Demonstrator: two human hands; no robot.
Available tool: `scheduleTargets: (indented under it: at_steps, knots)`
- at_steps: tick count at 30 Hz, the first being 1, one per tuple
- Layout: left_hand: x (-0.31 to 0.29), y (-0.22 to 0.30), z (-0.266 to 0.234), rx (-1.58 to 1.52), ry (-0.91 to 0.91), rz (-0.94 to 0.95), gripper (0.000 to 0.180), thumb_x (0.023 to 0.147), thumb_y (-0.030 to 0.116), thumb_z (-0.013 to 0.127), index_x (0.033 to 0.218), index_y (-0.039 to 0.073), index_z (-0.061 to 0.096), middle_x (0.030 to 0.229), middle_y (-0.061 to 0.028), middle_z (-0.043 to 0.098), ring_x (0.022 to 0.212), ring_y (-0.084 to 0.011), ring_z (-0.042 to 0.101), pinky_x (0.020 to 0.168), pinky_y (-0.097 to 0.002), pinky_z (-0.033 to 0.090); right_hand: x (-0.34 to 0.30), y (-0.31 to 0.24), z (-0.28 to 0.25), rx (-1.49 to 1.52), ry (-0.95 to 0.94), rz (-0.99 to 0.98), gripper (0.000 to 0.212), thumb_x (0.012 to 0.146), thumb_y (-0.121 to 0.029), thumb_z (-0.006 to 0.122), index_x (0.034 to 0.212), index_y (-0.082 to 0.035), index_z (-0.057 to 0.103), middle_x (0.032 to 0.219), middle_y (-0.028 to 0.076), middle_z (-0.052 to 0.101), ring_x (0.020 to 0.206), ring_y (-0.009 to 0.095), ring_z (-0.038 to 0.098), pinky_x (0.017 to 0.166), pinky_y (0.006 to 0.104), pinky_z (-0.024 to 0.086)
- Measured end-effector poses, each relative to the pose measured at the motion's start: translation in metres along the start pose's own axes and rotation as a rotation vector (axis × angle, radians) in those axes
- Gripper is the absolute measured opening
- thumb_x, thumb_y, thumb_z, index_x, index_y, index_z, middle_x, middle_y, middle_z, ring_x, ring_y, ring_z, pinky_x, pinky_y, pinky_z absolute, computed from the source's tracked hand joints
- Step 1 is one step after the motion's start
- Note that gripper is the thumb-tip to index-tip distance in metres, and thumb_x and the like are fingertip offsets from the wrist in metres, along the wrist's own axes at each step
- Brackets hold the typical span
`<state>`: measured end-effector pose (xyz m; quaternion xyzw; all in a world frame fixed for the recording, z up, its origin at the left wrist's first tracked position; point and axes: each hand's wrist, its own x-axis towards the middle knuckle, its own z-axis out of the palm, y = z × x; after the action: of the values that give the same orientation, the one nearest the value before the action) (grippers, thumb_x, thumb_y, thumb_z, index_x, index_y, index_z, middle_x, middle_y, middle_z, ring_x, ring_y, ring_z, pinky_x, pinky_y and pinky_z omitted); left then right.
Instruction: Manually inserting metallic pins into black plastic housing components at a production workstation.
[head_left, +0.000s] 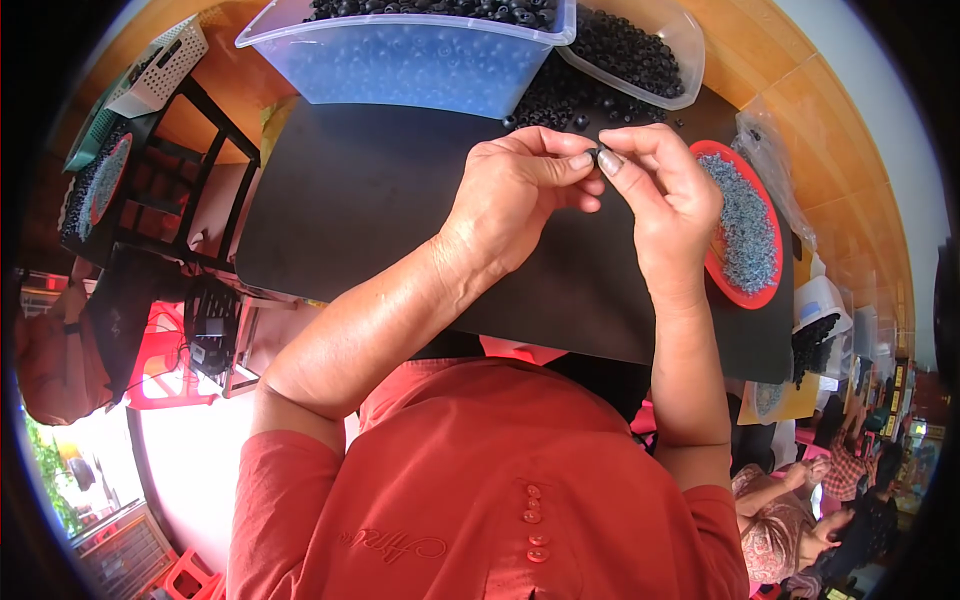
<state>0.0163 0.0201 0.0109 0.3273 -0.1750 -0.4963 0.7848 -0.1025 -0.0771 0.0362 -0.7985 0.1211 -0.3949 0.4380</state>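
Over the far part of the black table (380,200), my hands meet fingertip to fingertip. My left hand (515,190) pinches a small black part (594,153) between thumb and fingers. My right hand (672,195) is closed at the same part, its thumb and forefinger pressed together there; whether it also holds a second tiny piece is hidden. Just beyond the hands lies a loose heap of small round black parts (560,95). Right of my right hand is a red oval tray (772,265) full of tiny bluish-grey pieces.
A large clear bin (400,75) of black parts stands at the table's far edge, with a smaller clear tub (685,98) beside it. Crumpled clear plastic (770,160) lies behind the tray. Other people (780,520) sit at right; a second table with trays is at left.
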Motion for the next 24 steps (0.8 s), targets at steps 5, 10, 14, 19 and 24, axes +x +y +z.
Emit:
scheduleTargets:
  at_steps: [5, 10, 14, 19, 24]
  knots:
    - [0.002, 0.001, -0.003, -0.048, -0.009, -0.055, 0.008, 0.094, -0.001, 0.057, 0.099, -0.005, 0.06, 0.093, -0.0138, 0.065, 0.081, -0.0231, 0.065, 0.074, -0.0352, 0.056, -0.001, 0.003, 0.002, 0.084, -0.013, 0.059, 0.016, 0.088, 0.008, 0.063, 0.104, 0.005, 0.066, 0.095, 0.003, 0.064, 0.087, 0.01, 0.063, 0.078, 0.0221, 0.051]
    - [0.008, -0.003, -0.014, -0.176, -0.074, -0.121, 0.012, 0.096, 0.002, 0.054, 0.104, -0.005, 0.058, 0.096, -0.0147, 0.065, 0.085, -0.0238, 0.064, 0.08, -0.0358, 0.053, -0.001, 0.005, 0.007, -0.167, -0.005, -0.209, 0.02, 0.086, 0.009, 0.064, 0.105, 0.003, 0.066, 0.096, 0.007, 0.064, 0.085, 0.012, 0.063, 0.074, 0.0235, 0.053]
    - [0.006, -0.003, -0.012, -0.185, -0.054, -0.12, 0.012, 0.096, 0.003, 0.054, 0.105, -0.004, 0.057, 0.096, -0.0143, 0.065, 0.086, -0.0235, 0.064, 0.08, -0.0356, 0.053, 0.0, 0.007, 0.011, -0.342, 0.049, -0.367, 0.016, 0.084, 0.007, 0.063, 0.099, 0.002, 0.066, 0.091, 0.01, 0.063, 0.076, 0.017, 0.064, 0.067, 0.0274, 0.053]
    - [0.003, 0.001, -0.005, -0.146, 0.001, -0.135, 0.01, 0.095, 0.003, 0.055, 0.102, -0.004, 0.059, 0.095, -0.0137, 0.065, 0.086, -0.023, 0.064, 0.08, -0.0343, 0.052, 0.001, 0.006, 0.003, -0.159, 0.0, -0.21, 0.016, 0.088, 0.006, 0.063, 0.103, 0.003, 0.066, 0.093, 0.007, 0.065, 0.084, 0.012, 0.063, 0.073, 0.0247, 0.053]
    - [0.007, -0.002, -0.011, -0.12, -0.042, -0.114, 0.009, 0.094, 0.002, 0.056, 0.1, -0.004, 0.06, 0.094, -0.0138, 0.066, 0.084, -0.0227, 0.064, 0.077, -0.0334, 0.052, 0.002, 0.007, 0.003, 0.053, -0.023, 0.075, 0.014, 0.092, 0.003, 0.061, 0.105, 0.004, 0.067, 0.097, 0.005, 0.066, 0.088, 0.011, 0.064, 0.077, 0.0244, 0.054]
